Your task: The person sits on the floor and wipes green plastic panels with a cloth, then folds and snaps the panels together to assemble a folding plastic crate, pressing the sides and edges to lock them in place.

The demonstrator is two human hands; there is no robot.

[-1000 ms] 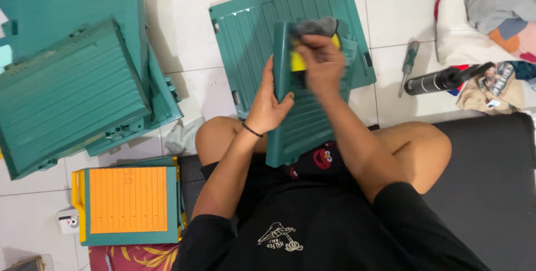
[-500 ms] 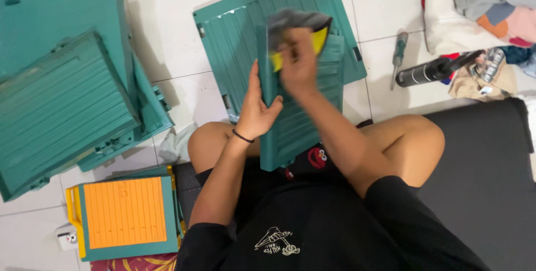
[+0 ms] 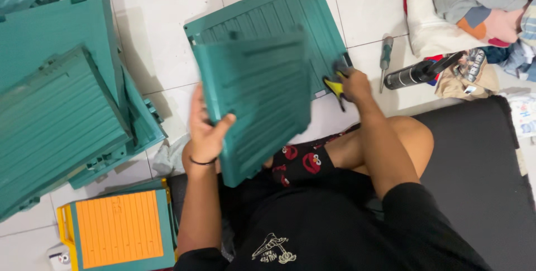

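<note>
Teal ribbed panel (image 3: 254, 103) sits tilted over my lap, my left hand (image 3: 205, 131) clamped round its left edge. My right hand (image 3: 353, 84) is closed on a yellow-and-black cloth (image 3: 335, 88), now off at the panel's right side instead of rubbing its upper end as before. Judging by the stack of teal panels (image 3: 61, 109) beside me, plenty seems left

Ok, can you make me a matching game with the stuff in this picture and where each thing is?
Things:
1. ribbed green panel
2. yellow tool
3. screwdriver
4. orange-topped panel

Places:
A. in the right hand
B. lying on the white floor tiles by a black tube
C. held up by the left hand
D. bottom left, beside the person's left arm

Pairs: 1-C, 2-A, 3-B, 4-D
</note>
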